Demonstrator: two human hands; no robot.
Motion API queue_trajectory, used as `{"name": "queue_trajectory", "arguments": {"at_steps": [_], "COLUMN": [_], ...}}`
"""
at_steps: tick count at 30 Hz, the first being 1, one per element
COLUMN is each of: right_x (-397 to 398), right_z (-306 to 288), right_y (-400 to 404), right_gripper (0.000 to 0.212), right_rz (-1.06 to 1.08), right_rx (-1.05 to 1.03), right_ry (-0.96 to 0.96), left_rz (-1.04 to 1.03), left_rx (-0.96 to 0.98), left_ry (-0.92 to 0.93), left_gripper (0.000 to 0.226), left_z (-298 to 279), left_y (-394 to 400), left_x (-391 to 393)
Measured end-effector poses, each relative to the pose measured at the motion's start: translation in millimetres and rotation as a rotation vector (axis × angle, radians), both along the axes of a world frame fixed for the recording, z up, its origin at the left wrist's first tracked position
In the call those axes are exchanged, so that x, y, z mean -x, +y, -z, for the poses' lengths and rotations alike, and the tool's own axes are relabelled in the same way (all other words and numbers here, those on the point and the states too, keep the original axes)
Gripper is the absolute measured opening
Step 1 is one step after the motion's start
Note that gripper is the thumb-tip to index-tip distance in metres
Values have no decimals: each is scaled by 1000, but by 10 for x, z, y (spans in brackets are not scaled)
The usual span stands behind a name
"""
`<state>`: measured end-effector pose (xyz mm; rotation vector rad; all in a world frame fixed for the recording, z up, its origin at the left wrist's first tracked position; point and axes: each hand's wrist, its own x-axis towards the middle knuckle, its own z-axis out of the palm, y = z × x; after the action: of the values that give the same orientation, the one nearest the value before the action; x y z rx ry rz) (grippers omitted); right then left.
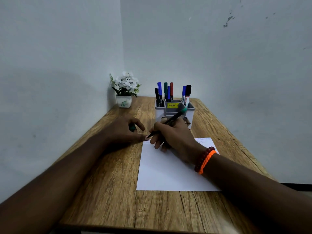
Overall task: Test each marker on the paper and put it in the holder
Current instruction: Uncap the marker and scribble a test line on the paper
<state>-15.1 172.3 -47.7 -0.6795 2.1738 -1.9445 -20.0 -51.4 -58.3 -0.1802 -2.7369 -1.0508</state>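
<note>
holder behind paper, plant left of holder

Brown wood-grain bench, white paper, grey-white holder with yellow sticker, green-ended black marker, orange and red bracelets.

Open surface near, crowded far edge

Holder at 12 o'clock and flower pot at 11 block the back; surface at 7 and paper at 6 lie free.
</note>
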Motion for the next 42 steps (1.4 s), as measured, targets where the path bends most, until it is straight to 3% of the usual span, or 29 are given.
{"name": "queue_trajectory", "arguments": {"at_steps": [7, 16, 42], "right_x": [12, 25, -14], "right_z": [50, 57, 38], "right_y": [-8, -72, -67], "right_gripper": [20, 19, 16], "right_rz": [8, 27, 26], "right_rx": [-74, -199, -216], "right_ry": [42, 113, 124], "left_rz": [32, 44, 54], "left_rx": [1, 31, 66], "left_ry": [10, 32, 40], "left_gripper": [55, 26, 26], "left_z": [31, 35, 15], "left_y": [-14, -46, -46], "left_x": [44, 102, 117]}}
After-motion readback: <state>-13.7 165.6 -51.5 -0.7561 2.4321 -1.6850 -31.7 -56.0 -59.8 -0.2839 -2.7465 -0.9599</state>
